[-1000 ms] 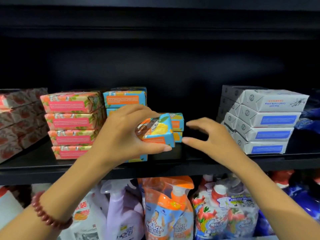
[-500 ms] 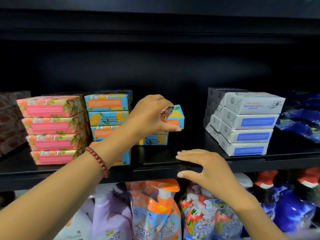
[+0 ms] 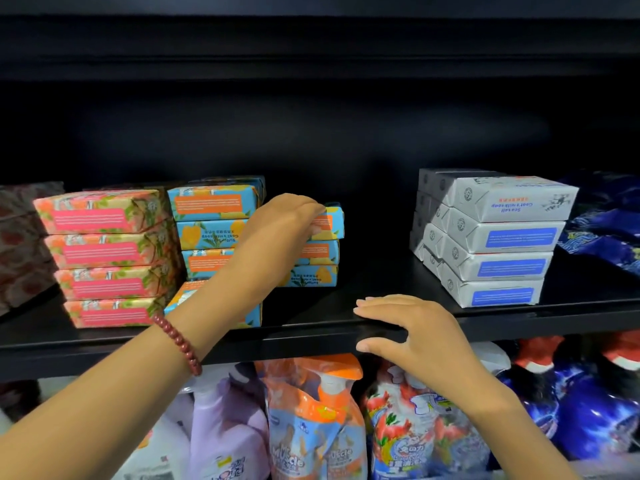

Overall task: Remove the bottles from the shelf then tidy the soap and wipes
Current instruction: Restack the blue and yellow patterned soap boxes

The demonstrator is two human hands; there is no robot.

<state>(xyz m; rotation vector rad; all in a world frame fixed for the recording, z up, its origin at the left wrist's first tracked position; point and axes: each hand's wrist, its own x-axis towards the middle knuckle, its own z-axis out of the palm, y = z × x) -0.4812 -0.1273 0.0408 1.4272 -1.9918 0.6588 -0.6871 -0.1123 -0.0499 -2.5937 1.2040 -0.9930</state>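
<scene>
Hands well apart at the dark shelf (image 3: 519, 322). Left hand (image 3: 280, 230) is up among the blue-and-orange soaps, fingers curled over the near end of the top blue soap box (image 3: 334, 221), gripping it as it sits on the short stack (image 3: 317, 268) of two more of its kind, set back on the shelf. Just to the left stands the taller blue stack (image 3: 214, 216), four high, and beside that the pink floral stack (image 3: 104, 258), also four high. A red bead bracelet (image 3: 178, 344) circles the left wrist. Right hand (image 3: 412, 330) is low and holds nothing: fingers laid flat on the shelf's front edge, thumb against the lip below. Further right, well apart from the blue soaps, the white soap stack (image 3: 502, 244) sits in a slanted pile, with dark blue packs (image 3: 606, 237) beyond it. Under the shelf, spray bottles and refill pouches (image 3: 311, 420) crowd the lower tier. Dark reddish boxes (image 3: 24, 237) sit at far left.
</scene>
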